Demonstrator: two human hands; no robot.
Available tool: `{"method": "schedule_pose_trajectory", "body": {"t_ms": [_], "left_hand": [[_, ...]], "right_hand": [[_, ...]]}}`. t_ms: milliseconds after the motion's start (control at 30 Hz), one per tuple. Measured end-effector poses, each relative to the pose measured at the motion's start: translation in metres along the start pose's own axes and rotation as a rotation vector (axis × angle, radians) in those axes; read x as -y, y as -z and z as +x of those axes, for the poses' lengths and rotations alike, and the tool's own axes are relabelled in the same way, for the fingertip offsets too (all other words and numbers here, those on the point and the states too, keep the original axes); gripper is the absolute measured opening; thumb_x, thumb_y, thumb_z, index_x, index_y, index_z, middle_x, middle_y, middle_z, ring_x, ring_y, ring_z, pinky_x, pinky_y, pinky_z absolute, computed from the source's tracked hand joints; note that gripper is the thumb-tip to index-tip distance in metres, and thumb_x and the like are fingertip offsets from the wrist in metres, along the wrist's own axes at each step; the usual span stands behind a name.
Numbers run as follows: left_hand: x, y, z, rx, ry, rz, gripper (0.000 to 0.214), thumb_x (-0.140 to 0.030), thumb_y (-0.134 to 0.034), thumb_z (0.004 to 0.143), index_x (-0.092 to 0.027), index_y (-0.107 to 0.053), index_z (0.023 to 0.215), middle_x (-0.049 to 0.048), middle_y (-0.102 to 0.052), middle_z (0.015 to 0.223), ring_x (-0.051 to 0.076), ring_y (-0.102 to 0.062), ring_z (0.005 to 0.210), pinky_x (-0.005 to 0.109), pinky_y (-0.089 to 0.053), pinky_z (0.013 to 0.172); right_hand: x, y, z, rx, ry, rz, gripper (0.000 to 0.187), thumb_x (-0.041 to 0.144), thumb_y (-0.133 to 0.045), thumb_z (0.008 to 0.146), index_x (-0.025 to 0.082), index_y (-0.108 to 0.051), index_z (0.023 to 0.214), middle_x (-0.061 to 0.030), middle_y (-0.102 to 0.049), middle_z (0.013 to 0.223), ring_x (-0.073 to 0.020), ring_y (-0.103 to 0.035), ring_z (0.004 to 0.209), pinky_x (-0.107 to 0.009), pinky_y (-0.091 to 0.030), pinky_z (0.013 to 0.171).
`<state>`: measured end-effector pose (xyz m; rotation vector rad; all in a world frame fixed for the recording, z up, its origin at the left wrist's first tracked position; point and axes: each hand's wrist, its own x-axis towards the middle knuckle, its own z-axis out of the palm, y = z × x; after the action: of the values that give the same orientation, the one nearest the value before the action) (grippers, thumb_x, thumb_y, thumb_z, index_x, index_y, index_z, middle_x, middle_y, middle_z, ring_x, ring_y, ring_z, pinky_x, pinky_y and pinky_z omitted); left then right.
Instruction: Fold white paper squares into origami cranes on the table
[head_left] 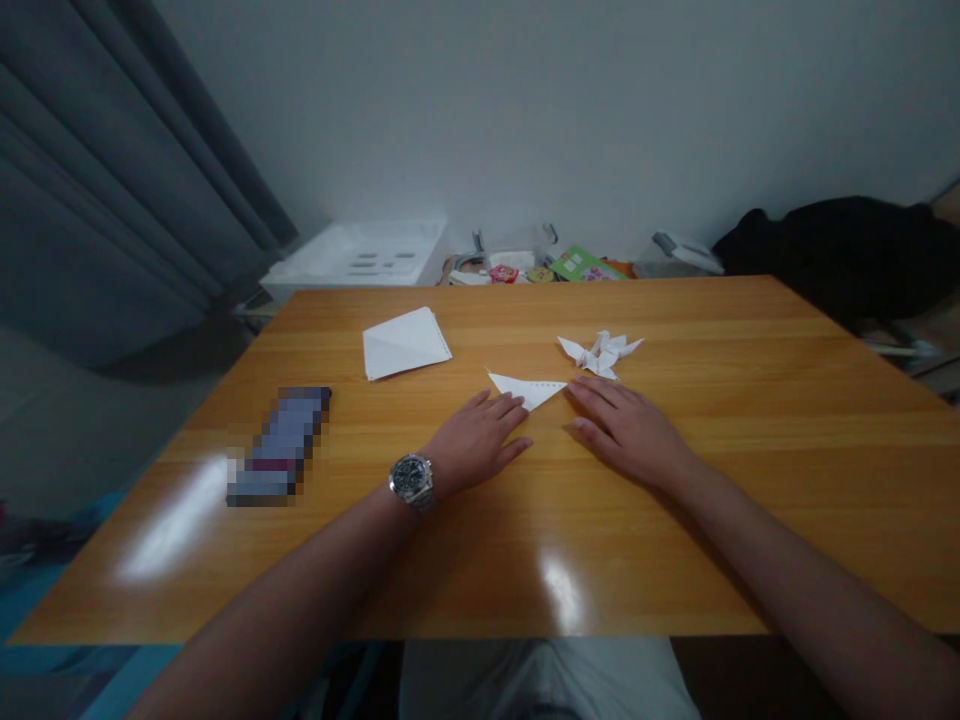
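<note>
A white sheet of paper folded into a triangle (531,391) lies flat on the wooden table, a row of small holes along its far edge. My left hand (484,440), with a metal watch (412,480) on the wrist, rests its outstretched fingertips on the triangle's near left side. At its right corner lie the fingertips of my right hand (630,430), palm down and fingers extended. Just beyond that hand sit folded white paper cranes (601,352); how many overlap there I cannot tell.
Back left on the wooden table (787,420) is a stack of white paper (405,344). A pixelated phone-like object (281,445) lies at the left. Past the far edge stand a white foam box (367,255), a green packet (589,264) and a black cloth heap (840,250).
</note>
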<state>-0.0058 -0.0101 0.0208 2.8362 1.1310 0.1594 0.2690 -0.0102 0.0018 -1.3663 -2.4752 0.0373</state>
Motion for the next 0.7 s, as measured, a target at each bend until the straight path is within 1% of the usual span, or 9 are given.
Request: {"method": "schedule_pose_trajectory", "body": {"t_ms": [100,167,267,367,433,533,700], "left_hand": [[0.001,-0.002,0.001,0.012,-0.003,-0.011,0.054,-0.047,-0.035,0.105,-0.014,-0.044,0.147,0.0121,-0.048,0.152,0.025,-0.041,0.143,0.042,-0.023,0.122],[0.002,-0.005,0.0,0.029,-0.018,-0.006,0.056,-0.048,-0.033,0.105,-0.014,-0.041,0.15,0.0115,-0.043,0.156,0.025,-0.037,0.146,0.043,-0.02,0.123],[0.005,-0.008,-0.001,0.046,-0.056,0.006,0.058,-0.05,-0.031,0.105,-0.018,-0.034,0.154,0.0096,-0.034,0.161,0.025,-0.03,0.15,0.046,-0.017,0.123],[0.006,-0.01,-0.003,0.038,-0.07,0.023,0.059,-0.051,-0.029,0.105,-0.02,-0.031,0.156,0.008,-0.03,0.163,0.024,-0.027,0.151,0.045,-0.017,0.123],[0.004,-0.011,-0.005,0.026,-0.057,0.048,0.06,-0.051,-0.029,0.105,-0.02,-0.03,0.156,0.0075,-0.03,0.163,0.025,-0.027,0.151,0.046,-0.017,0.123],[0.0,-0.008,-0.005,0.014,-0.028,0.091,0.06,-0.05,-0.032,0.105,-0.018,-0.031,0.156,0.0084,-0.031,0.163,0.026,-0.029,0.15,0.046,-0.019,0.123],[-0.006,0.0,-0.005,0.031,-0.011,0.134,0.057,-0.048,-0.035,0.105,-0.012,-0.043,0.149,0.0133,-0.041,0.157,0.025,-0.042,0.142,0.041,-0.025,0.12]], "right_hand": [[0.003,0.003,0.001,-0.056,-0.025,0.022,0.051,0.046,-0.039,0.102,0.021,-0.051,0.145,-0.0133,-0.052,0.149,-0.0305,-0.05,0.135,-0.051,-0.043,0.111],[0.003,0.002,0.0,-0.071,-0.021,0.033,0.05,0.045,-0.039,0.103,0.021,-0.052,0.144,-0.0135,-0.051,0.15,-0.0302,-0.05,0.135,-0.051,-0.043,0.111],[0.001,-0.002,-0.001,-0.028,0.04,0.03,0.048,0.044,-0.039,0.103,0.02,-0.054,0.143,-0.0136,-0.05,0.151,-0.0295,-0.047,0.138,-0.05,-0.042,0.112],[-0.001,-0.004,-0.001,0.029,0.081,0.012,0.046,0.043,-0.039,0.104,0.022,-0.059,0.139,-0.0124,-0.049,0.153,-0.0298,-0.047,0.139,-0.051,-0.042,0.112],[-0.001,-0.005,-0.001,0.038,0.082,0.011,0.046,0.043,-0.04,0.104,0.022,-0.06,0.139,-0.0117,-0.048,0.153,-0.0298,-0.046,0.139,-0.051,-0.042,0.112],[0.0,-0.004,-0.001,0.054,0.085,0.012,0.047,0.042,-0.038,0.104,0.021,-0.057,0.142,-0.0111,-0.046,0.155,-0.029,-0.045,0.141,-0.05,-0.041,0.113],[0.001,-0.005,-0.003,0.066,0.087,0.028,0.047,0.042,-0.038,0.104,0.023,-0.054,0.145,-0.0085,-0.045,0.156,-0.0281,-0.045,0.141,-0.05,-0.04,0.114]]}}
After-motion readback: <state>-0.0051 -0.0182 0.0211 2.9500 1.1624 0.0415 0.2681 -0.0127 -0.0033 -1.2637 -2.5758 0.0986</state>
